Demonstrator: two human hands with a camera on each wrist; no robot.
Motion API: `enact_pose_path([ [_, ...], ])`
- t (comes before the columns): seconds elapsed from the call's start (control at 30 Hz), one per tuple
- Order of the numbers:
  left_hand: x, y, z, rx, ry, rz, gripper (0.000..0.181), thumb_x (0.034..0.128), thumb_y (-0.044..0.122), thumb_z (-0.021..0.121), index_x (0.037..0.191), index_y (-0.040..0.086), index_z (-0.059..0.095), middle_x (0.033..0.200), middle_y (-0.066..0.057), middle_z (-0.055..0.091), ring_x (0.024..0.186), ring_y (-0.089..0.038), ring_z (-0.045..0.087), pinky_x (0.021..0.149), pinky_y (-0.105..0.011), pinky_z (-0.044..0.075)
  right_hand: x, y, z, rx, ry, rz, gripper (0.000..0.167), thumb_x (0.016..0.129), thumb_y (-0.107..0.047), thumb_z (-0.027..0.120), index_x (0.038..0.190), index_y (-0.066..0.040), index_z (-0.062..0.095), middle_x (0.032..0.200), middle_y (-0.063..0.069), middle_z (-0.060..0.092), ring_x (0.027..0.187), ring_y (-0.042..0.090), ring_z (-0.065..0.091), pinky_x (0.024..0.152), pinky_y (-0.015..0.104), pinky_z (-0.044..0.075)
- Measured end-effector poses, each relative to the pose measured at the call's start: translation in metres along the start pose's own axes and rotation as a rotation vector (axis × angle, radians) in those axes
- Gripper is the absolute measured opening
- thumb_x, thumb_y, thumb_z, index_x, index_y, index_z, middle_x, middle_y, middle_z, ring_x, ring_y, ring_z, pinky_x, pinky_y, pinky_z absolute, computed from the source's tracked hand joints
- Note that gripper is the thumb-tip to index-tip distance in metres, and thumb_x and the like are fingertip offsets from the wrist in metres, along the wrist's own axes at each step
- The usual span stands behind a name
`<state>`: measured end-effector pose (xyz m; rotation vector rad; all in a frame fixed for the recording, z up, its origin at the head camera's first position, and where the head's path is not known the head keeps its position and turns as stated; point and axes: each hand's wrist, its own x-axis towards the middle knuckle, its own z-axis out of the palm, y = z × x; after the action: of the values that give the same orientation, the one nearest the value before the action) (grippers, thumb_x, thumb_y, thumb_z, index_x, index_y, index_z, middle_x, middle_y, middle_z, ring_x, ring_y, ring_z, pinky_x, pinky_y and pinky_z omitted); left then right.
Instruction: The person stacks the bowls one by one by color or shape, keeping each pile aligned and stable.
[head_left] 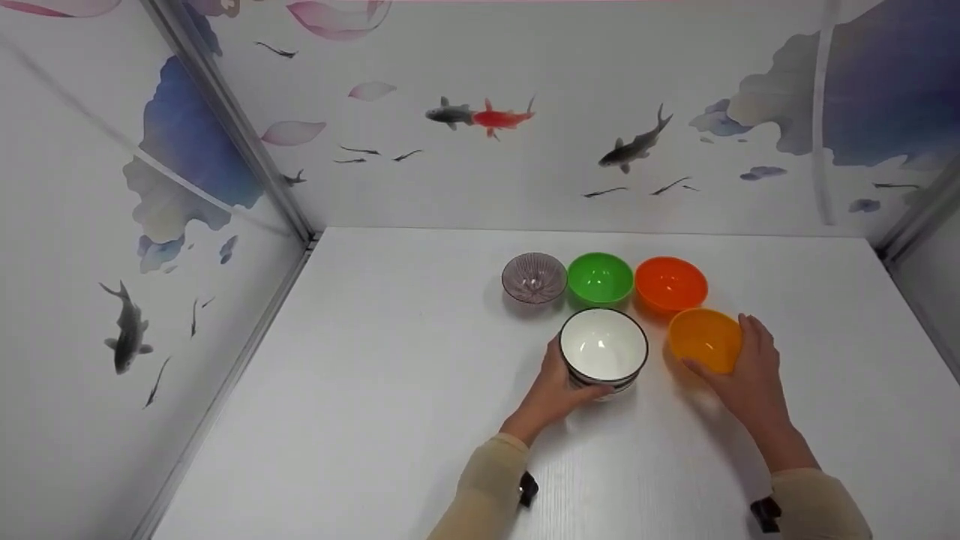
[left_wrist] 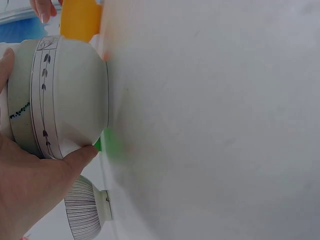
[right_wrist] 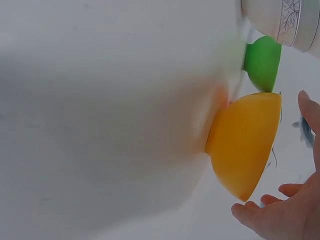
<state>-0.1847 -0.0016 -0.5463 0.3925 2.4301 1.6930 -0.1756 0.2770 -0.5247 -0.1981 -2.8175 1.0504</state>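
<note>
My left hand (head_left: 551,394) grips a stack of white bowls (head_left: 604,346) with dark rims, thumb on the near side and fingers round the left. In the left wrist view the nested bowls (left_wrist: 75,95) show a leaf-pattern band, and the thumb lies along the lower one. My right hand (head_left: 750,375) is spread about a yellow-orange bowl (head_left: 705,341) upright on the table. From the right wrist, the hand (right_wrist: 285,215) appears beside the bowl (right_wrist: 245,142), its thumb apart from the rim and its fingertips close to the edge.
Behind the stack stand a ribbed purplish glass bowl (head_left: 534,279), a green bowl (head_left: 600,279) and a red-orange bowl (head_left: 670,285) in a row. The white table (head_left: 360,375) meets a back wall (head_left: 525,180) painted with fish, and a side wall (head_left: 67,300) on the left.
</note>
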Motion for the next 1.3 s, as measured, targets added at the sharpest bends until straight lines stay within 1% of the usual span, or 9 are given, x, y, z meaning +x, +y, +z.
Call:
enact_pose_path([
  [0.27,-0.001,0.001,-0.001,-0.006,-0.012,-0.029,0.111,0.078,0.033,0.086,0.159,0.015,0.011,0.158,-0.008,0.028,0.148,-0.02,0.03,0.125,-0.039,0.027,0.003,0.005,0.002,0.014,-0.08,0.066,0.115,0.085,-0.044,0.075,0.156,0.004,-0.002,0.16,0.032,0.005,0.137,0.055,0.019,0.111,0.075,0.027],
  [0.5,-0.001,0.0,-0.001,-0.013,-0.01,-0.04,0.112,0.0771,0.032,0.086,0.159,0.016,0.011,0.159,-0.007,0.028,0.148,-0.02,0.03,0.125,-0.039,0.027,0.006,0.01,0.005,0.039,-0.135,0.089,0.122,0.084,-0.051,0.075,0.155,0.005,-0.007,0.158,0.035,0.005,0.136,0.054,0.02,0.113,0.074,0.024],
  [0.87,0.0,0.0,-0.001,-0.013,-0.011,-0.027,0.112,0.0772,0.032,0.086,0.159,0.016,0.011,0.159,-0.007,0.028,0.148,-0.02,0.03,0.125,-0.039,0.027,0.005,0.012,0.005,0.057,-0.127,0.067,0.12,0.084,-0.052,0.075,0.155,0.005,-0.004,0.156,0.034,0.01,0.133,0.052,0.024,0.112,0.074,0.025],
  [1.0,-0.001,0.0,-0.001,-0.012,-0.013,-0.037,0.112,0.077,0.033,0.086,0.159,0.017,0.011,0.159,-0.007,0.028,0.148,-0.019,0.03,0.125,-0.039,0.027,0.005,0.011,0.004,0.053,-0.138,0.082,0.12,0.084,-0.051,0.075,0.154,0.006,-0.004,0.156,0.034,0.01,0.133,0.052,0.025,0.112,0.073,0.026],
  [1.13,-0.001,0.0,0.0,0.009,-0.011,-0.04,0.112,0.0777,0.034,0.085,0.159,0.015,0.01,0.159,-0.007,0.027,0.148,-0.021,0.031,0.124,-0.04,0.028,0.004,0.01,0.004,0.047,-0.126,0.081,0.117,0.084,-0.051,0.075,0.154,0.006,-0.001,0.153,0.035,0.013,0.13,0.052,0.028,0.111,0.072,0.028],
  [1.3,0.0,0.0,0.0,0.02,-0.011,-0.052,0.113,0.0783,0.036,0.085,0.159,0.015,0.009,0.16,-0.007,0.026,0.148,-0.02,0.031,0.125,-0.038,0.027,0.005,0.011,0.004,0.043,-0.126,0.086,0.115,0.084,-0.056,0.073,0.153,0.005,0.005,0.151,0.033,0.016,0.128,0.051,0.03,0.111,0.072,0.029],
])
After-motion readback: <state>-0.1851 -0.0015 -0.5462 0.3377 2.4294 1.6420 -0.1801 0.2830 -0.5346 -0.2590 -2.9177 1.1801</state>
